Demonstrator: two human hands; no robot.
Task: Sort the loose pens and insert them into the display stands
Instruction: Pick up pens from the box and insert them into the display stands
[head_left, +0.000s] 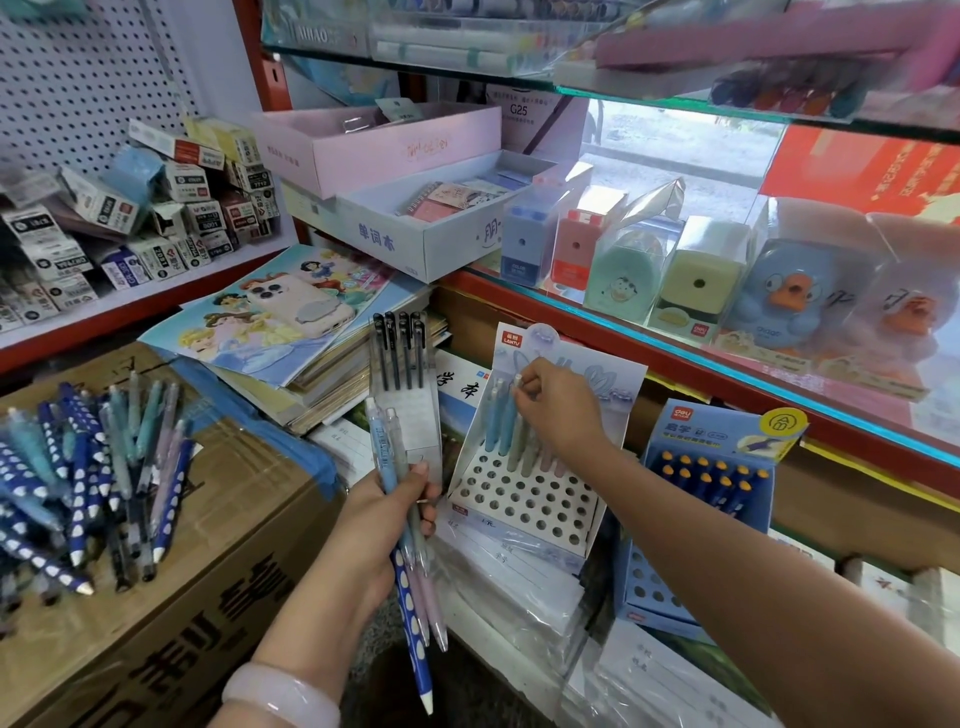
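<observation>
1. We find the left hand (387, 512) curled round a bundle of pens (410, 561): two pale blue and clear ones rising above the fist, a pink one and a blue spotted one pointing down below it.
2. The right hand (556, 405) is pinching the top of a pastel pen (519, 421) with thumb and fingertips; that pen stands in the back row of the white stand (524, 501).
3. The white stand has a sloped face of round holes. Only its back row is filled, with a few pastel pens; the nearer rows are vacant. Its backing card bears a red LANTU label.
4. A clear stand (410, 410) with black capped pens sits just left of the white stand, behind the left hand.
5. A blue stand (696, 519) with dark blue, orange-tipped pens stands to the right of the white one, partly behind the right forearm.
6. A loose pile of pens (88, 478), blue spotted, teal and lilac, lies on a cardboard box (208, 571) at far left.
7. A phone (298, 306) lies on a stack of picture books (291, 332) behind the clear stand.
</observation>
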